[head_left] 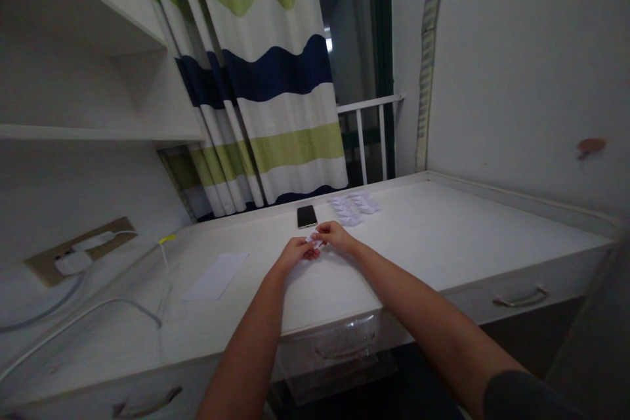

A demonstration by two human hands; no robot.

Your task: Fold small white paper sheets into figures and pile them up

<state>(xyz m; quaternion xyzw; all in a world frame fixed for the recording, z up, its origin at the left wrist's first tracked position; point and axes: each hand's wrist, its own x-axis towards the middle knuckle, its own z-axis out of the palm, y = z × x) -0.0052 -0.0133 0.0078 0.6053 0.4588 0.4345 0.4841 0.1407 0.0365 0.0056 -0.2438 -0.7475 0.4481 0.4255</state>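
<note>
A white tabletop (pixel 443 230) with drawers below and curved metal handles runs along the wall (pixel 522 65), which is pale and carries a reddish mark at right. Behind it hangs a curtain (pixel 280 79) in green, white and navy waves, partly covering a dark window (pixel 349 26) with a white railing (pixel 360 107) and one bright reflection. White shelves (pixel 98 131) stand at left, above a wall socket (pixel 63 261). The light is dim.

Beyond the grip there lies a dark phone (pixel 306 216), farther behind it hangs a wavy-striped curtain (pixel 290 69) (green, navy and white), and well to the left are white plugs (pixel 73 263) with a pale cable (pixel 114 301).
</note>
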